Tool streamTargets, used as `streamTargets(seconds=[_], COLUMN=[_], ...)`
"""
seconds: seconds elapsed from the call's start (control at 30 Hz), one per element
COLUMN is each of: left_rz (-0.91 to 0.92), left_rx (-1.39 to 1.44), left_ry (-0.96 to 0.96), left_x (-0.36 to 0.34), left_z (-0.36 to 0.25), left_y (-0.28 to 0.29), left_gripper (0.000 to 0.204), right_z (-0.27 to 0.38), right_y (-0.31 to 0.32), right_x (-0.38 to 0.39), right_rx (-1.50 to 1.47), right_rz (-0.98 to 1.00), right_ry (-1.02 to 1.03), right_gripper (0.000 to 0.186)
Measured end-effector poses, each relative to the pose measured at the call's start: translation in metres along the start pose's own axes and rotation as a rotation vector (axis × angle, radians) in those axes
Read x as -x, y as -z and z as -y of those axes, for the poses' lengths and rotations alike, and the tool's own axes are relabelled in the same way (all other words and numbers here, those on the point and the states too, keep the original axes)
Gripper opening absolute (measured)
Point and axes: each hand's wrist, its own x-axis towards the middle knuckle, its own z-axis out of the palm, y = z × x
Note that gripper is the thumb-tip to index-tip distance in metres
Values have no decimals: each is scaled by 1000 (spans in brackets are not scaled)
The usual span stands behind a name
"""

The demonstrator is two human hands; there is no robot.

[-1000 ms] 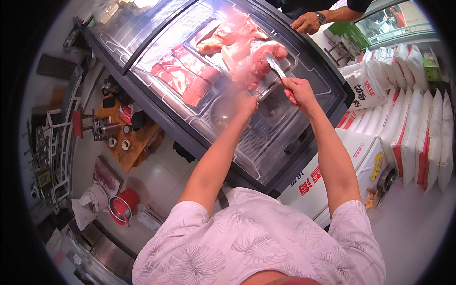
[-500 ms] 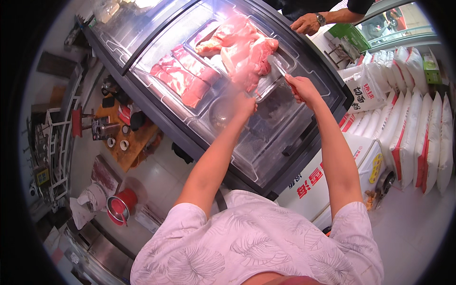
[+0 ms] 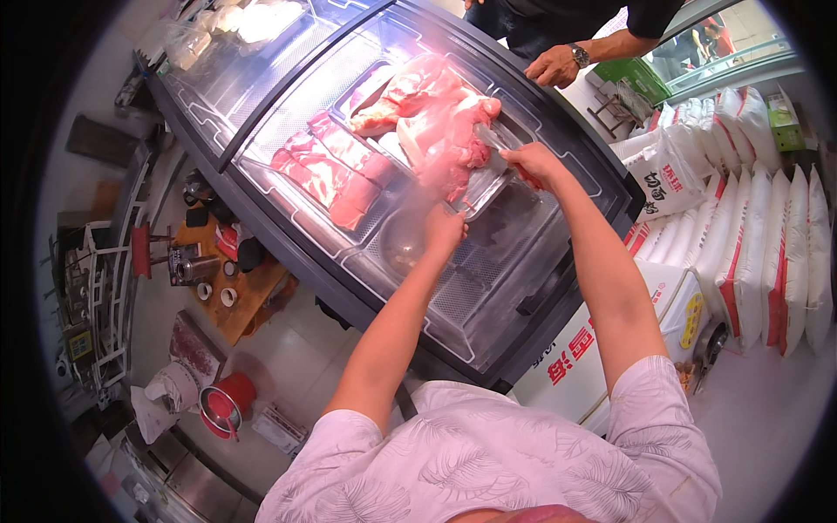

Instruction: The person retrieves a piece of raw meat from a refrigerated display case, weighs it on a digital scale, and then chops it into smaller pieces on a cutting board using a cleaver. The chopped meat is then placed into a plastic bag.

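Note:
My right hand (image 3: 532, 161) is closed round metal tongs (image 3: 497, 144), whose tip touches the right side of a large raw meat piece (image 3: 427, 131) in a metal tray (image 3: 484, 187) inside the display case (image 3: 279, 96). My left hand (image 3: 445, 231) is curled at the tray's near corner, below the meat; what it grips is hard to make out through the haze. Left of the tray lie several raw meat slabs (image 3: 327, 170). A round bowl-like shape (image 3: 401, 244) shows beside my left hand.
Another person's hand (image 3: 549, 65) rests by the case's far right edge. White sacks (image 3: 745, 253) are stacked at right, above and behind a white chest (image 3: 567, 349). At left are a wooden table (image 3: 240, 314), metal railing (image 3: 118, 288) and red bucket (image 3: 227, 401). Bagged items (image 3: 261, 22) lie at the case's far left.
The whole view has shifted slightly downward. My right hand and the tongs have moved slightly left, still at the meat. My left hand appears a little lower.

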Motion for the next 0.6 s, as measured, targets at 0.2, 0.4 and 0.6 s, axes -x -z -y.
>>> streamTargets(seconds=[0.2, 0.4, 0.6], left_rz=[15, -1, 6], left_rx=[-57, -56, -101], left_ry=[29, 7, -23], left_x=[0, 0, 2], left_z=[-5, -6, -6], left_y=[4, 4, 7], left_gripper=[20, 20, 20], right_z=[3, -21, -36], right_y=[-21, -31, -34], right_x=[26, 54, 72], right_rx=[81, -250, -560], right_rz=[38, 143, 275], right_ry=[71, -14, -52], right_gripper=[43, 40, 43])
